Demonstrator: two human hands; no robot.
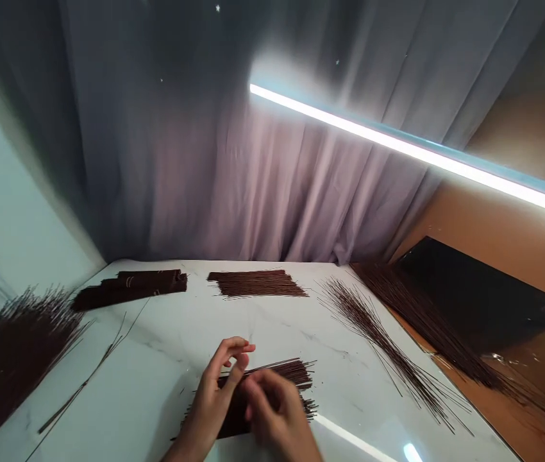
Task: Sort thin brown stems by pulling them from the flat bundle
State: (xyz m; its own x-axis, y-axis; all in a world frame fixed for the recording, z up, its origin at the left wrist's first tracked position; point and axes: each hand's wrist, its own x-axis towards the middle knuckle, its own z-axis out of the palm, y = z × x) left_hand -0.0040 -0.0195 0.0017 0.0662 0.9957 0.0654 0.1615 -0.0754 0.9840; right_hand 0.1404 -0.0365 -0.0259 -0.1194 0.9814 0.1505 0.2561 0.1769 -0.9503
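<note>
My left hand is raised over the left part of a pile of thin dark brown sticks at the near middle of the white table. Its fingers are curved and apart from the thumb, with nothing visible between them. My right hand is just to its right, above the same pile, with thumb and fingers bent together. Anything between those fingertips is too small or blurred to make out. Both hands hide part of the pile, whose uneven stick ends show on the right.
Behind the hands lies a flat stick bundle; tied dark bundles are at the back left. A large heap and a few loose sticks lie left. Fanned sticks cross the white table at right, near another long bundle.
</note>
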